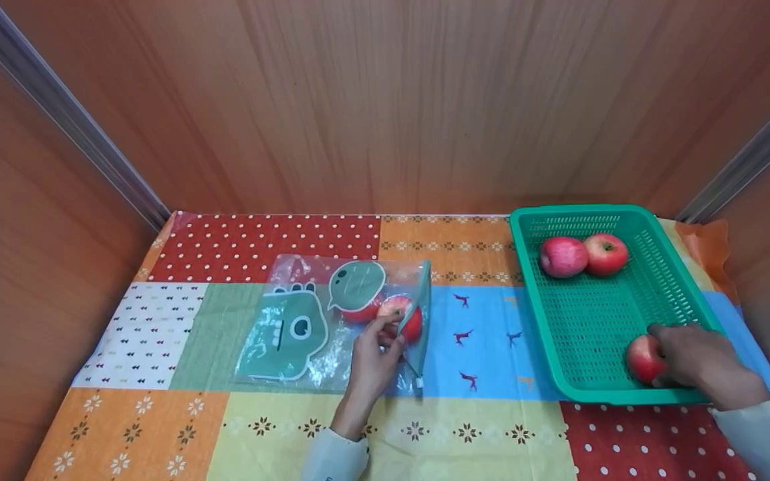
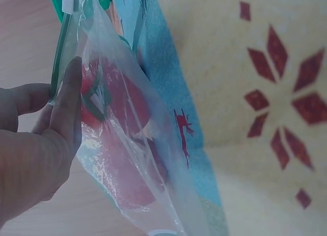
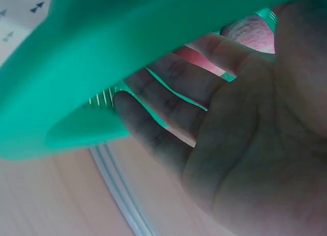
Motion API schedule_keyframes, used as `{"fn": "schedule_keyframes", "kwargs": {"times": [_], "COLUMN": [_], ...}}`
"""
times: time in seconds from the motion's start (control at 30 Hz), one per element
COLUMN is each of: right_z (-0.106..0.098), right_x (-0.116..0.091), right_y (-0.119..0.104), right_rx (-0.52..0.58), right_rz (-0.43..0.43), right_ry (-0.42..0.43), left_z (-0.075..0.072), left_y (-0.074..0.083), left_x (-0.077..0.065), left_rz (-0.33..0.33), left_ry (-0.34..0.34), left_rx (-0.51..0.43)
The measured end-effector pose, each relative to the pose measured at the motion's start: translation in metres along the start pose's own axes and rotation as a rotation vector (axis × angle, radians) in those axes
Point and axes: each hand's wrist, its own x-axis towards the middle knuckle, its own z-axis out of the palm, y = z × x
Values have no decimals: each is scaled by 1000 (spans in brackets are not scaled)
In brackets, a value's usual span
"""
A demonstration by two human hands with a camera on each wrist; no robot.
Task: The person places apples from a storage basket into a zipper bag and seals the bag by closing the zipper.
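Note:
My left hand pinches the open edge of a clear zip bag printed with green cartoon shapes. Two red apples lie inside the bag, the nearer one right beside my fingertips. In the left wrist view, thumb and fingers of the left hand hold the green zip strip, near its white slider. At the near right corner of a green basket, my right hand grips a red apple from its right side. In the right wrist view the fingers reach past the basket's rim.
Two more apples, one pinkish and one red, sit together at the basket's back. A patchwork cloth covers the table. Wooden panels stand behind and on both sides.

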Motion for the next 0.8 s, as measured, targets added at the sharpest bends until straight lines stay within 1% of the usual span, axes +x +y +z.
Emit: {"fn": "schedule_keyframes", "kwargs": {"times": [0.13,0.37,0.5,0.8], "right_z": [0,1,3,4], "right_x": [-1,-1,-1,0], "right_y": [-1,-3,-5,-8], "right_rx": [-3,13,17,25], "right_rz": [-6,-9,-30,-40], "right_ry": [18,45,66,65], "left_z": [1,3,3,3], "left_y": [-1,-2,-2,-3], "left_x": [0,-1,-1,-2], "left_rz": [10,-1,3,9], "left_ry": [-2,-6,-1,-9], "left_rx": [8,17,12,5]}}
